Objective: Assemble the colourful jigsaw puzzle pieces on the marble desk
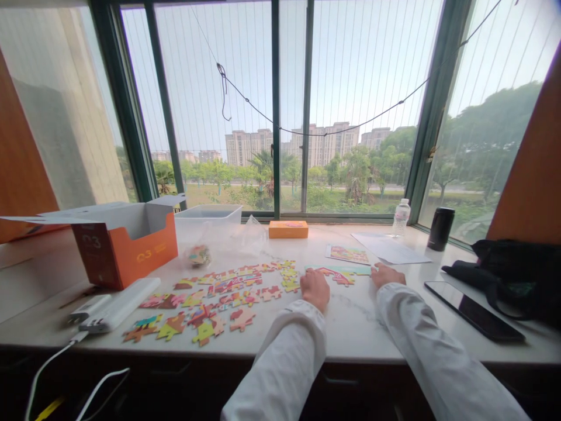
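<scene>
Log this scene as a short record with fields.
Left hand: curled, resting beside loose jigsaw pieces
Right hand: fingers at the end of a partly assembled jigsaw
Surface: marble-look counter
Rest: orange box, plastic tub, water bottle, black tumbler, smartphone, white power bank

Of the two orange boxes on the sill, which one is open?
The large orange carton at left, lid raised; the small orange box by the window is shut.
</scene>
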The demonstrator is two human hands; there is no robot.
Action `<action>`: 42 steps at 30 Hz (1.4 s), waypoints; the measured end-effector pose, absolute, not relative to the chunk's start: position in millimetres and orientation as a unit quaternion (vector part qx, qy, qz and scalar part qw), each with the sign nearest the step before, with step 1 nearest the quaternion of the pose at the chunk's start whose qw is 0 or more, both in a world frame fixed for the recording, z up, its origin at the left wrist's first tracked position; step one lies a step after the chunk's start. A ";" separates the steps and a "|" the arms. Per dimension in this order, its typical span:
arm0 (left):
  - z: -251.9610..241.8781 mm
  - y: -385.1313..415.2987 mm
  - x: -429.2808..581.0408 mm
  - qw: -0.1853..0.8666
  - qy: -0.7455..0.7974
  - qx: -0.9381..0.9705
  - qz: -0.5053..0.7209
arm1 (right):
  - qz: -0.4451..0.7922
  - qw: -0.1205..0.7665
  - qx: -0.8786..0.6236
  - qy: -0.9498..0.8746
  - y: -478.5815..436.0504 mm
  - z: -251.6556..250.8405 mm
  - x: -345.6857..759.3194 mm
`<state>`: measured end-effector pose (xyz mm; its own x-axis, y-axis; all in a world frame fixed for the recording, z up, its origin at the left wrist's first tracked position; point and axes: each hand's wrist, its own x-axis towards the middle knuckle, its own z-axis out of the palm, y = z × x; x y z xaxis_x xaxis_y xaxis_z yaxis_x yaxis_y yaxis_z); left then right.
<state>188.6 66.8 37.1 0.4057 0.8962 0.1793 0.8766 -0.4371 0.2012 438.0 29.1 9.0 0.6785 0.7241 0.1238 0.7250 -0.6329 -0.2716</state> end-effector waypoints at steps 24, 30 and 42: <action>38.8 75.3 182.0 0.036 0.552 0.821 0.137 | 0.004 0.246 -0.914 -0.324 16.2 16.9 466.4; 41.4 73.4 181.2 0.036 0.553 0.821 0.137 | 0.015 0.266 -0.909 -0.319 18.5 16.6 466.4; 41.8 73.1 180.7 0.034 0.555 0.821 0.133 | 0.012 0.291 -0.905 -0.309 16.1 19.7 462.2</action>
